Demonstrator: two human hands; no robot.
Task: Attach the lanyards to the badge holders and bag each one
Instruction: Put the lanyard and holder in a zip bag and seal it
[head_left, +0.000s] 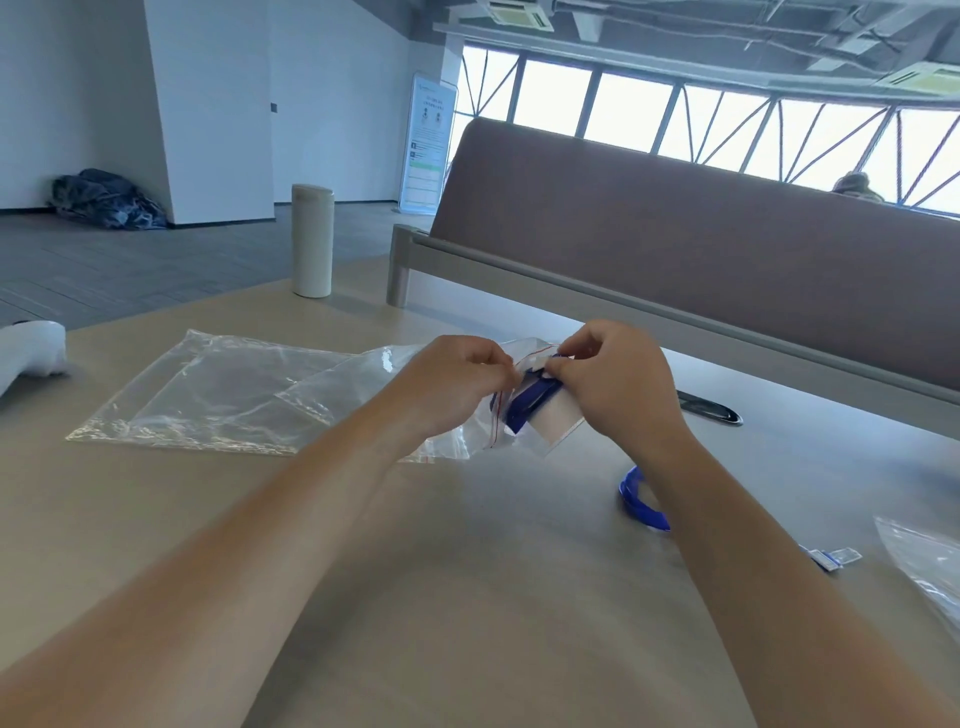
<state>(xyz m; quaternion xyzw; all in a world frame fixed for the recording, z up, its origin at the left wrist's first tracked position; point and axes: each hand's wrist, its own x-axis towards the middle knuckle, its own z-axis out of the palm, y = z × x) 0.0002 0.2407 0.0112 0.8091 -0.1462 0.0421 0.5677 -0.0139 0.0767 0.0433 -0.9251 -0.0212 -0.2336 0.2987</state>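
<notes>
At the mouth of the small zip bag (498, 421), both hands are clamped in a pinch grip. The left hand (457, 387) and right hand (618, 387) each nip the red-lined strip between thumb and fingertips, likely to press it closed. Inside, held just above the bench (467, 571), sit the folded blue lanyard (535, 400) and its badge holder (558, 423). Spare bags (208, 395) lie flat to the left, ready for later sets — a second lanyard (641, 501) waits near the right forearm.

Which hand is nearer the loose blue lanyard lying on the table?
Right. The right hand is just behind the lanyard, pinching the bag; the left hand is farther off to its left.
</notes>
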